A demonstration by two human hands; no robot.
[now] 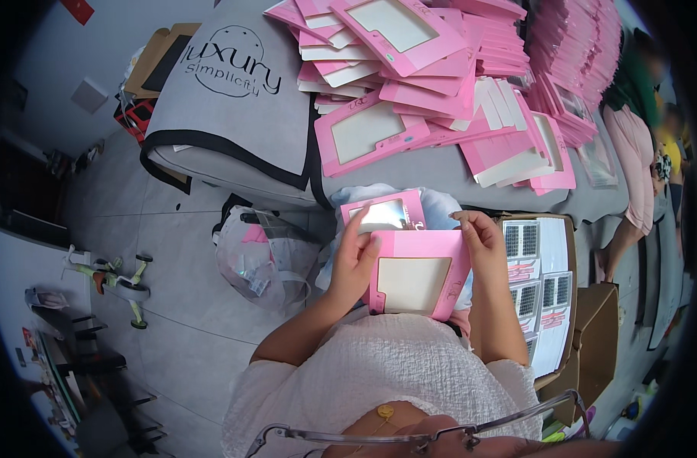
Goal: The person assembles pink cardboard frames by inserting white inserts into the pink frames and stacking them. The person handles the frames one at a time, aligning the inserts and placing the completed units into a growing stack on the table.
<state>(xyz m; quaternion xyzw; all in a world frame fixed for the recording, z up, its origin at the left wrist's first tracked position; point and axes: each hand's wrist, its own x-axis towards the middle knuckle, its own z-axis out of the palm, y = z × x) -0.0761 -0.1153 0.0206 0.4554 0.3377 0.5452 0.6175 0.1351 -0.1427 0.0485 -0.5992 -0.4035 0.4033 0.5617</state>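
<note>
Upright in front of my chest is a flat pink window box [386, 246] with a pale rectangular window. My left hand [354, 258] pinches its upper left edge, and my right hand [482, 243] grips its upper right corner with the fingers curled. Just beyond it, a second pink box [415, 200] with a shiny clear window lies on the pale blue cloth [447, 204] over my lap. The held box hides part of that second one. Whether anything is inside the held box, I cannot tell.
Pink window boxes [363, 137] lie piled on the grey sofa [234, 114] ahead, with stacked pink packages [574, 46] further right. A carton [551, 305] of clear-lidded trays stands at my right. On the left are a clear plastic bag [245, 259] and a child's tricycle [115, 286]. People sit at far right.
</note>
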